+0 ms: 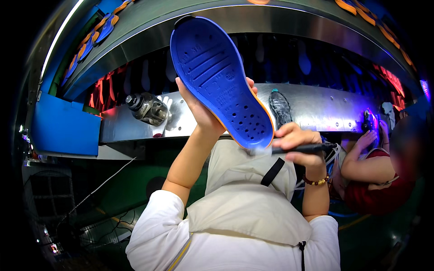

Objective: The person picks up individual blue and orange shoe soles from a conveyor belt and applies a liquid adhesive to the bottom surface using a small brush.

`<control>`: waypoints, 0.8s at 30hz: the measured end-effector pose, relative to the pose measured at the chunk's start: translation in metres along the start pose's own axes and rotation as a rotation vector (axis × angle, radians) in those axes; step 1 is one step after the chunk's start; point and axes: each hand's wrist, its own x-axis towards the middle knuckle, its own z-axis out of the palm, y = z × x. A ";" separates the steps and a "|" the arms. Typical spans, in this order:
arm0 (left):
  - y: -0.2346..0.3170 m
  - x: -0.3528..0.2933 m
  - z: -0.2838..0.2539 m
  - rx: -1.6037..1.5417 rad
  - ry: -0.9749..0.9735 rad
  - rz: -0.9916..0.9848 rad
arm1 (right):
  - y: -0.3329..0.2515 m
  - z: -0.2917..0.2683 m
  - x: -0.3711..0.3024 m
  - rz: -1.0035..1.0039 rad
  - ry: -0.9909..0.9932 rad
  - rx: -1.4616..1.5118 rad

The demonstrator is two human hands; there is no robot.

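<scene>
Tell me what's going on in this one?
Someone in a white top holds up a blue sole with an orange edge in the left grip. The right grip has a dark-handled brush, its blurred pale tip at the sole's lower end; whether it touches is unclear. On the metal bench beyond are a dark sole-shaped piece and a container. To the right, another person in red has both hands near the bench.
</scene>
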 end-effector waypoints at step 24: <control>0.007 -0.021 -0.016 0.247 0.115 -0.746 | -0.033 0.004 0.027 0.181 -0.455 -0.335</control>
